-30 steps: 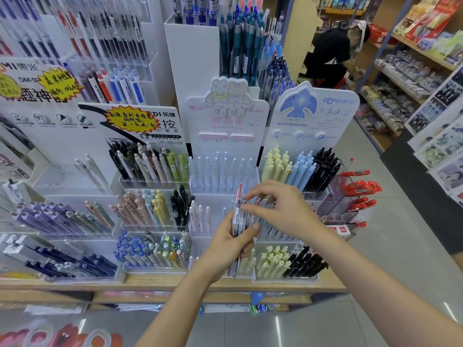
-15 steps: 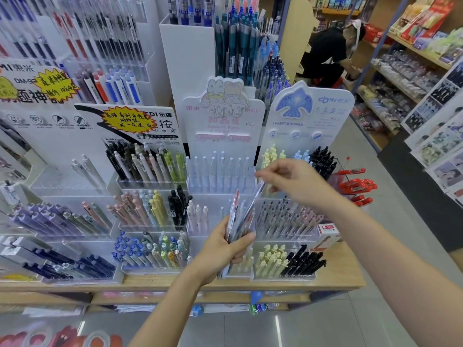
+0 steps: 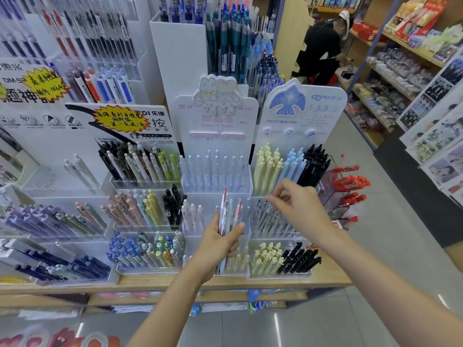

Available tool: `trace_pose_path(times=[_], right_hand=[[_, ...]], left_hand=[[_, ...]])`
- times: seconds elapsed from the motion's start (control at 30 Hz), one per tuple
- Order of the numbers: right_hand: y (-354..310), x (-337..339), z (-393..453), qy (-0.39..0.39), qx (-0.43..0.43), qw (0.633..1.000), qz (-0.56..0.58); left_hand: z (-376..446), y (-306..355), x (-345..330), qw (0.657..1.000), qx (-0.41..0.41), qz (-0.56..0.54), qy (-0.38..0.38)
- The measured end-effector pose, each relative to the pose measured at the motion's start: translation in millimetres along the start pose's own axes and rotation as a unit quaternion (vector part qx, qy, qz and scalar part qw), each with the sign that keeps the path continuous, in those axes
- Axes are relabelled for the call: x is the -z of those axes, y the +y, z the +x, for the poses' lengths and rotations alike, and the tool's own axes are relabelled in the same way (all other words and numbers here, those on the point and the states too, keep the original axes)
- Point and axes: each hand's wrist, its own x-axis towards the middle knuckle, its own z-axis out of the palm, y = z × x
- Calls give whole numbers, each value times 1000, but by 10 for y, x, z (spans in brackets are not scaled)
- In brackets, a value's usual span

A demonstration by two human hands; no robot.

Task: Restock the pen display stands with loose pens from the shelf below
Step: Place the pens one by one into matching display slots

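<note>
Pens (image 3: 229,212) stand bunched upright in the left hand (image 3: 220,242), gripped before the pink display stand (image 3: 216,156); the right hand (image 3: 298,209) hovers beside them, fingers loosely curled, holding nothing.

L hand (image 3: 220,242) gripping pen bundle (image 3: 229,214), R hand (image 3: 298,206) over stand (image 3: 273,221)

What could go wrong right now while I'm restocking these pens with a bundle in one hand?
1. The left hand grips a loose bundle of pens fanned out at the top; one could slide free and drop.
2. The right hand reaches over the packed middle tier of clear pens; a sleeve or wrist might knock the black pens just above.
3. The tier looks crowded, so another pen may jam.
</note>
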Motion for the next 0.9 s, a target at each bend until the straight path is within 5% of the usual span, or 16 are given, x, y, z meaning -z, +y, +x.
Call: trace_pose_path(times=[0.4, 0.63, 0.9], right_hand=[[225, -336, -41, -24, 41, 996, -81], [238, -378, 33, -33, 143, 955, -256], [186, -371, 122, -83, 159, 936, -303]], left_hand=[[-97, 2, 19, 1000, -4, -10, 10], [-116, 14, 28, 1000, 2, -17, 16], [-132, 52, 18, 1000, 2, -13, 15]])
